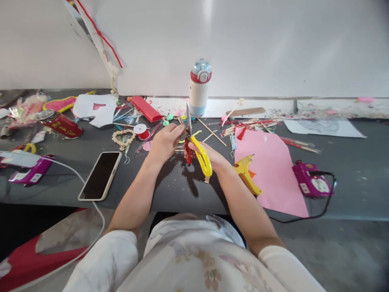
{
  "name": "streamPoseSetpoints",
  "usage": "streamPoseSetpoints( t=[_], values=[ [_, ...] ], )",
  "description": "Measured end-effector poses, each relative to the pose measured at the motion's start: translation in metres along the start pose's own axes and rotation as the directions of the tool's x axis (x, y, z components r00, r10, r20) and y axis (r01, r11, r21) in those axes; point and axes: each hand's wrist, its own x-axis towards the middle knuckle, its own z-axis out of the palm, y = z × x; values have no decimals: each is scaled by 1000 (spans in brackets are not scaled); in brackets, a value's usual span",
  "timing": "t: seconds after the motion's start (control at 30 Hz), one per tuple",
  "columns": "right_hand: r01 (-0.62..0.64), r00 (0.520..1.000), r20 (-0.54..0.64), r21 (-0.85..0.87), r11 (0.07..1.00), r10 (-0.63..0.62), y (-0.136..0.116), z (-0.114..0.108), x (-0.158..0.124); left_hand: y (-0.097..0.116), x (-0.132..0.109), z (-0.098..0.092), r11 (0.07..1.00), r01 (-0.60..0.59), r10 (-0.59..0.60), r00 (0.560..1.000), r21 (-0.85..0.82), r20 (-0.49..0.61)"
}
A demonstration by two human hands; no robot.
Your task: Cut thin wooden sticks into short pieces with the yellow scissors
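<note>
My right hand (209, 155) is closed on a pair of scissors (203, 158) with one yellow and one red handle loop. Their blades point away from me, toward the bottle. Just left of the blades, my left hand (168, 140) is pinched shut; what lies between its fingertips is too small and covered to make out. Thin wooden sticks (214, 133) lie on the table around and beyond both hands. A spool of red thread (141, 132) and a heart-shaped beaded ring (124, 138) are to the left of my left hand.
A white bottle (199, 95) stands behind my hands. On the left lie a phone (100, 176), a red can (60, 123) and a purple box (32, 170). Rightward are pink paper (270, 174), a yellow glue gun (247, 174) and a corded purple box (311, 179).
</note>
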Motion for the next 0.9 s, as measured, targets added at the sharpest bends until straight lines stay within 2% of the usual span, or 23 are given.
streamPoseSetpoints(
  t=[0.9],
  values=[
    [1,1000,1,-82,997,-1,-1,0,1,2,-1,-5,995,25,-30,998,95,49]
  ],
)
